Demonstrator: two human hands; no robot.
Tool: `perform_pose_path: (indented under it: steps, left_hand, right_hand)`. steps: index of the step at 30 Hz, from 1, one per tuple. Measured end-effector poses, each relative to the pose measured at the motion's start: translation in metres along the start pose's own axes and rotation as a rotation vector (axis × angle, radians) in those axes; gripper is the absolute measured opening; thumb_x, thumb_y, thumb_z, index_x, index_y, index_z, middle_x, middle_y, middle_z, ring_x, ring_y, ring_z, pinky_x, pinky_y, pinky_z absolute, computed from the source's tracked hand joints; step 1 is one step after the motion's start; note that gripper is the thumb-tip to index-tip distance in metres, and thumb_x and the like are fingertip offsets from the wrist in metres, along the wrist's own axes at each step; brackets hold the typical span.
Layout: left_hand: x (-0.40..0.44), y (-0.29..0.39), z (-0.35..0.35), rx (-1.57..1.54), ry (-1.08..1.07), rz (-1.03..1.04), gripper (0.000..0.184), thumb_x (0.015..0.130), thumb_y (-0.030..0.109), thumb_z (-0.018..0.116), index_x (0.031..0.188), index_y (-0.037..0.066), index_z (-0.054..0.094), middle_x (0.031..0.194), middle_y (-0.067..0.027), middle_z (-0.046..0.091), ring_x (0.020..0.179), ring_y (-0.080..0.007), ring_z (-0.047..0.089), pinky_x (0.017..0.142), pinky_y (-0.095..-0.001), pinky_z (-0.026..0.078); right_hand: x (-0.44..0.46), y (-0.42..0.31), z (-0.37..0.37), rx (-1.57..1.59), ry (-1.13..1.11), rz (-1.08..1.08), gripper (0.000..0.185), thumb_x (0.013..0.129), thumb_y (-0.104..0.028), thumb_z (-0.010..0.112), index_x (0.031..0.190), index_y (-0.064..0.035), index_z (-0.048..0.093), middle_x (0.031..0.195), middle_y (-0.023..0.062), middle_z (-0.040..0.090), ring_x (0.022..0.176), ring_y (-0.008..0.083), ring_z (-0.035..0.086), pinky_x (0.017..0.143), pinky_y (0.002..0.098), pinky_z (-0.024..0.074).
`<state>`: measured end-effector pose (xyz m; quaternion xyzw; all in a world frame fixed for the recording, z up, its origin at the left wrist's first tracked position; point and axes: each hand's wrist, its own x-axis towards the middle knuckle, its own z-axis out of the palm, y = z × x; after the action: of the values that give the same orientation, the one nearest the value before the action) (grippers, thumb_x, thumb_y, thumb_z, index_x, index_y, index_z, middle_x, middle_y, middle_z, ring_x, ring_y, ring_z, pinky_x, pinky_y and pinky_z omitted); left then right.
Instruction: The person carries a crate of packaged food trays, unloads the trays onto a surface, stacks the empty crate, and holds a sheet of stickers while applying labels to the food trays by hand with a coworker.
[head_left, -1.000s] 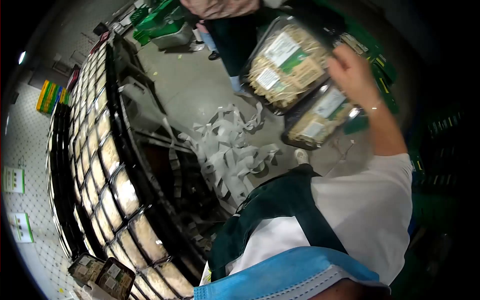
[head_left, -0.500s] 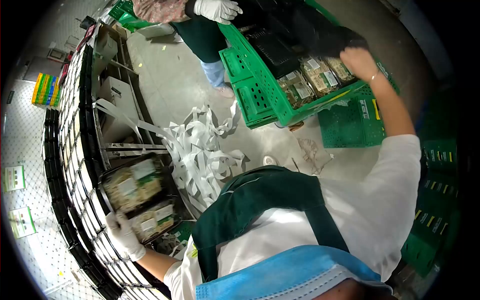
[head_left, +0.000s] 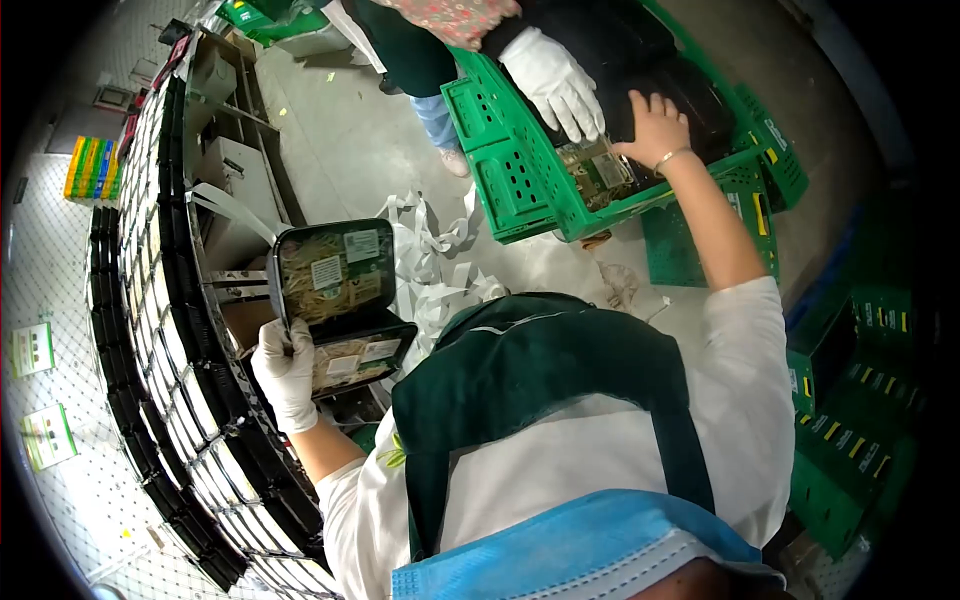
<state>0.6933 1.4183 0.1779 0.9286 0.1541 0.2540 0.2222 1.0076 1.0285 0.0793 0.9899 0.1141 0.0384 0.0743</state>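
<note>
My left hand [head_left: 284,376], in a white glove, is closed on the edges of two black trays of pale food with labels. The upper tray [head_left: 335,272] faces the camera; the lower tray [head_left: 358,362] sits just beneath it, partly covered. My bare right hand [head_left: 655,130] has its fingers spread over black trays [head_left: 690,100] in a green crate [head_left: 563,200]. A labelled tray [head_left: 605,178] shows at the crate's near end. Beside my right hand is a co-worker's white-gloved hand [head_left: 555,82], resting on the black trays.
Tall stacks of filled trays [head_left: 185,330] curve along the left. White strips [head_left: 440,285] lie tangled on the floor. More green crates [head_left: 835,440] stand at the right. A co-worker's dark green apron [head_left: 405,45] shows at the top.
My left hand has lifted and tilted its two trays toward the camera. My right hand has moved left over the crate, its fingers now spread. The co-worker's gloved hand has reached into the crate.
</note>
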Motion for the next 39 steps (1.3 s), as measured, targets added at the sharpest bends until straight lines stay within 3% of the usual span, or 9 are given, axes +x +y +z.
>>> perform_pose_path:
  steps: [4,10,14,18,22,26,32,34,39]
  left_hand:
    - [0.007,-0.011,0.003,-0.001,-0.022,0.169,0.015,0.069,-0.001,0.059,0.065,0.004,0.045,0.048,-0.0060,0.042,0.039,-0.0166,0.036,0.042,-0.0245,0.035]
    - [0.043,0.040,0.003,0.090,-0.082,0.816,0.021,0.060,0.005,0.064,0.065,0.009,0.044,0.046,-0.0028,0.041,0.038,-0.0210,0.041,0.039,-0.0309,0.031]
    - [0.054,0.050,-0.002,0.002,-0.145,0.960,0.023,0.065,0.013,0.068,0.068,0.008,0.045,0.049,-0.0023,0.042,0.038,-0.0188,0.041,0.039,-0.0301,0.031]
    - [0.059,0.032,0.004,-0.175,-0.228,0.661,0.030,0.064,0.024,0.072,0.080,0.004,0.056,0.050,-0.0025,0.045,0.040,-0.0180,0.043,0.040,-0.0284,0.034]
    - [0.042,-0.004,0.017,-0.580,-0.131,0.192,0.020,0.072,-0.001,0.063,0.092,-0.001,0.058,0.082,-0.0059,0.063,0.060,-0.0032,0.051,0.056,-0.0157,0.042]
    - [0.023,-0.031,0.044,-0.602,0.004,0.004,0.014,0.078,0.000,0.058,0.092,0.001,0.057,0.078,0.0003,0.058,0.064,-0.0024,0.049,0.060,-0.0157,0.041]
    - [0.022,-0.044,0.062,-0.581,-0.039,-0.121,0.010,0.078,0.002,0.058,0.089,0.002,0.058,0.073,0.0041,0.055,0.060,-0.0009,0.043,0.056,-0.0137,0.036]
    - [0.021,-0.050,0.062,-0.591,-0.007,-0.120,0.010,0.078,0.002,0.059,0.089,0.002,0.058,0.072,0.0040,0.055,0.061,-0.0011,0.043,0.056,-0.0138,0.035]
    - [0.015,-0.048,0.064,-0.540,-0.011,-0.189,0.007,0.079,0.002,0.057,0.086,0.002,0.057,0.071,0.0042,0.053,0.061,-0.0016,0.042,0.056,-0.0142,0.035]
  right_hand:
    - [0.000,0.005,-0.016,0.101,-0.115,0.122,0.080,0.064,-0.038,0.067,0.127,-0.0088,0.028,0.126,0.0150,0.035,0.116,0.0322,0.034,0.094,0.0409,0.0306]
    - [-0.042,-0.121,-0.098,1.149,0.085,-0.892,0.081,0.057,-0.026,0.076,0.124,-0.0049,0.035,0.122,0.0119,0.040,0.111,0.0237,0.041,0.093,0.0345,0.0328]
    - [-0.049,-0.166,-0.101,1.528,-0.360,-1.166,0.071,0.061,-0.022,0.072,0.120,-0.0028,0.037,0.110,0.0110,0.050,0.101,0.0188,0.048,0.087,0.0317,0.0383]
    - [-0.066,-0.117,-0.124,1.526,-0.195,-0.843,0.066,0.059,-0.021,0.071,0.116,-0.0030,0.041,0.107,0.0099,0.050,0.098,0.0192,0.048,0.085,0.0317,0.0389]
    - [-0.056,-0.036,-0.123,1.375,0.293,-0.299,0.072,0.058,-0.028,0.071,0.117,0.0001,0.040,0.106,0.0135,0.050,0.099,0.0225,0.048,0.083,0.0324,0.0394]
    - [-0.038,-0.024,-0.096,0.376,0.474,0.200,0.083,0.061,-0.039,0.067,0.125,-0.0002,0.030,0.110,0.0192,0.049,0.099,0.0339,0.048,0.078,0.0377,0.0444]
    - [-0.024,-0.086,0.026,-0.238,-0.074,-0.077,0.065,0.068,-0.040,0.061,0.117,-0.0024,0.043,0.110,0.0185,0.051,0.097,0.0278,0.053,0.070,0.0382,0.0469]
    - [-0.011,-0.077,-0.050,0.134,-0.416,-0.025,0.046,0.073,-0.036,0.056,0.108,-0.0067,0.052,0.102,0.0140,0.056,0.095,0.0286,0.055,0.075,0.0391,0.0462]
    - [0.085,-0.087,-0.024,0.280,0.028,0.034,0.060,0.070,-0.043,0.059,0.117,-0.0095,0.041,0.114,0.0144,0.047,0.106,0.0309,0.045,0.082,0.0423,0.0423]
